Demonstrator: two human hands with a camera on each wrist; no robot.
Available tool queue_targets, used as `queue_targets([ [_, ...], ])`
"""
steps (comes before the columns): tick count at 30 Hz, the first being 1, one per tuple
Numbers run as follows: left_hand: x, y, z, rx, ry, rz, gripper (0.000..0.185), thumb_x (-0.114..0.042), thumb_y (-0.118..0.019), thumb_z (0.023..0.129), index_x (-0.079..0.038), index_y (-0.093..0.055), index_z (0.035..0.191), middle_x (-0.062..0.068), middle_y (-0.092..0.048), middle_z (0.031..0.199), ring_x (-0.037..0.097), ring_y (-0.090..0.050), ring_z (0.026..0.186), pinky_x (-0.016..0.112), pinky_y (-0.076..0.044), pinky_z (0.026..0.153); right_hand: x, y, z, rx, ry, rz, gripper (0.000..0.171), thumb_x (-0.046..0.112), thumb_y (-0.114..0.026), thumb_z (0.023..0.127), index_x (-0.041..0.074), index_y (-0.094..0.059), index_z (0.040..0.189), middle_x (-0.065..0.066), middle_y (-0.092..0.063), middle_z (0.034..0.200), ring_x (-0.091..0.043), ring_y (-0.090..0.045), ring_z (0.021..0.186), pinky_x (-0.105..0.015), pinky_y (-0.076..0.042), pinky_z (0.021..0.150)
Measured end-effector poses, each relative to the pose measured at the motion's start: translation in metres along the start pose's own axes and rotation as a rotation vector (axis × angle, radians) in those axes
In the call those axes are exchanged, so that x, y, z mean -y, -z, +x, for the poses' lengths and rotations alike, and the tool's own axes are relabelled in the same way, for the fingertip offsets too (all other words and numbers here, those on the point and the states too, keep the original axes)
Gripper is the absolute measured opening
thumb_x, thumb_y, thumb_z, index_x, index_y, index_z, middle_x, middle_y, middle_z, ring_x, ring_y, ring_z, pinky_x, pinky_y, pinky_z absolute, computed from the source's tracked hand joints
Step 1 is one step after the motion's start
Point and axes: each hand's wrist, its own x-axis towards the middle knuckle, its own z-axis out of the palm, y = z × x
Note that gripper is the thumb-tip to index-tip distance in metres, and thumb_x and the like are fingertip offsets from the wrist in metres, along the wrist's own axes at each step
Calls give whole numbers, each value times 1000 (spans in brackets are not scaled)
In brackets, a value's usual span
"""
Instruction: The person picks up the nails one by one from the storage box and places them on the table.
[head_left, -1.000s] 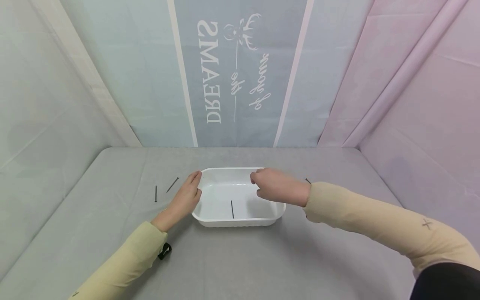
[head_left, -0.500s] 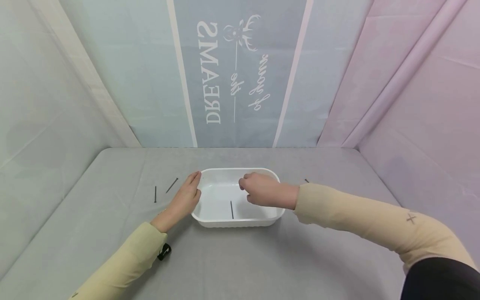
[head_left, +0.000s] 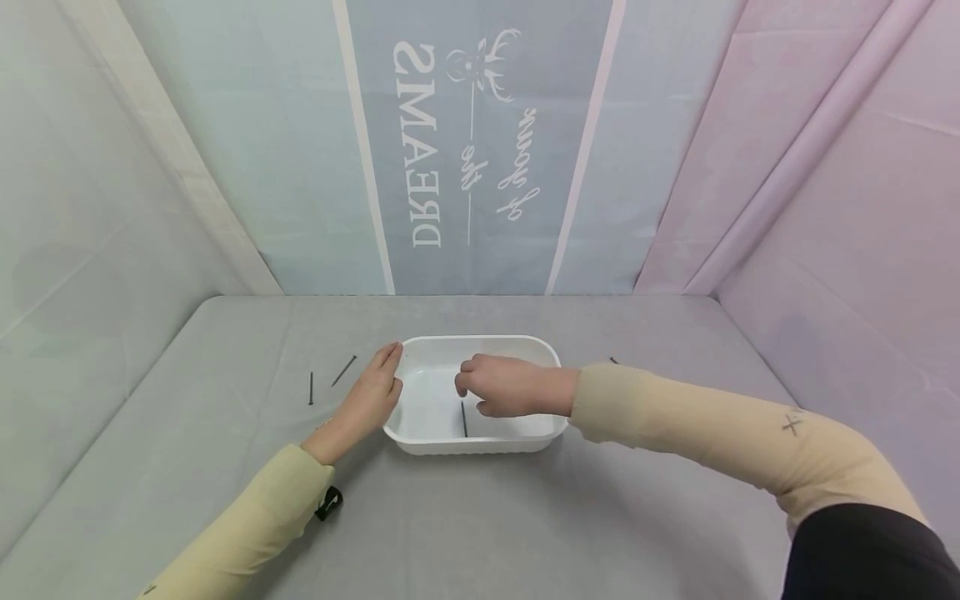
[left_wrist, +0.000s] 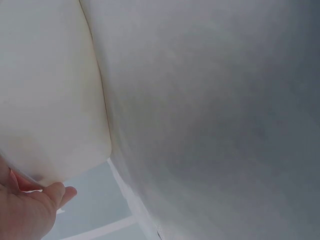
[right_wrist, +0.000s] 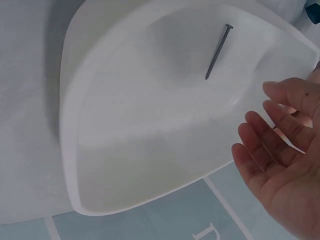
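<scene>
A white tray [head_left: 480, 442] sits on the grey desk [head_left: 480, 525]. The left hand [head_left: 371, 392] rests flat against the tray's left rim, fingers straight, its grip loose and holding nothing. The right hand [head_left: 498, 386] hovers over the inside of the tray; the right wrist view shows its fingers [right_wrist: 272, 142] relaxed and spread, the grip open and empty. 1 dark nail [right_wrist: 218, 51] lies on the tray floor just below that hand. 2 more nails [head_left: 327, 379] lie on the desk left of the tray, near the left hand, and another nail [head_left: 614, 361] peeks out beyond the right sleeve.
</scene>
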Motion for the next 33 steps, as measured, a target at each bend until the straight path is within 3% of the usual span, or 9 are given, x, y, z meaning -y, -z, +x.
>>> queue_targets([
  [14, -2, 2, 0, -2, -6, 2, 49, 1, -43, 89, 13, -30, 135, 28, -31, 139, 38, -33, 127, 46, -35, 102, 2, -3, 21, 103, 79, -49, 27, 2, -64, 78, 9, -66, 104, -3, -62, 100, -15, -56, 92, -22, -49, 76],
  [24, -1, 1, 0, -14, -17, 8, 49, 2, -43, 88, 14, -31, 134, 28, -33, 138, 38, -35, 126, 46, -36, 101, -2, -12, 32, 116, 206, -91, 24, 4, -67, 76, 12, -66, 99, 0, -61, 99, -13, -55, 91, -20, -49, 73],
  [33, 0, 1, 0, -17, -21, -2, 49, 3, -43, 88, 14, -31, 134, 28, -33, 138, 38, -35, 126, 46, -36, 101, 1, -20, 40, 221, 245, -108, 26, -2, -62, 76, 12, -66, 97, 2, -59, 97, -11, -54, 91, -19, -47, 75],
])
